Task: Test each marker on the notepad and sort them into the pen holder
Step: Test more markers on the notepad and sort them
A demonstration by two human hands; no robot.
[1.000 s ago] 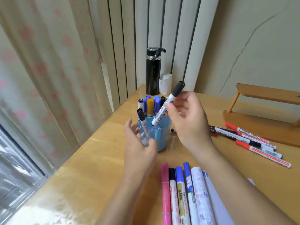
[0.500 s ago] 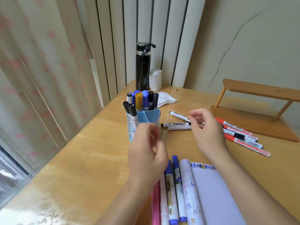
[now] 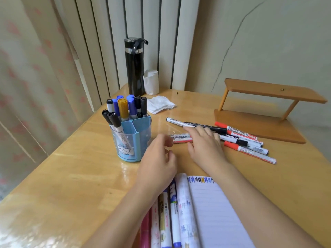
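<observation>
A pale wooden worktop (image 3: 80,176) is seen from above, with a person's two bare forearms reaching forward. A round blue plastic pen holder (image 3: 129,140) with divided compartments stands left of centre. Its back compartment holds upright markers with blue, yellow, grey and black caps (image 3: 123,109). A front compartment with a clear wall holds two black-capped markers (image 3: 114,120) leaning to the left.

The left hand (image 3: 157,163) hovers just right of the holder, fingers loosely curled and holding nothing; it is slightly blurred. The right hand (image 3: 206,145) lies palm down with fingers stretched over a scatter of loose white markers with red and black caps (image 3: 238,134) on the worktop. Whether it grips one cannot be told. Two white-barrelled markers (image 3: 180,138) lie side by side between the hands, their right ends under the right hand.

At the bottom edge lies an open lined white notepad (image 3: 215,212) with small ink marks along its top line. A row of pink, white and blue markers (image 3: 164,212) lies parallel just to its left, partly under the left wrist.

Behind stand a tall black flask (image 3: 135,67), a small white cup (image 3: 151,81) and a crumpled white tissue (image 3: 161,104). A low wooden shelf (image 3: 265,108) sits at right.
</observation>
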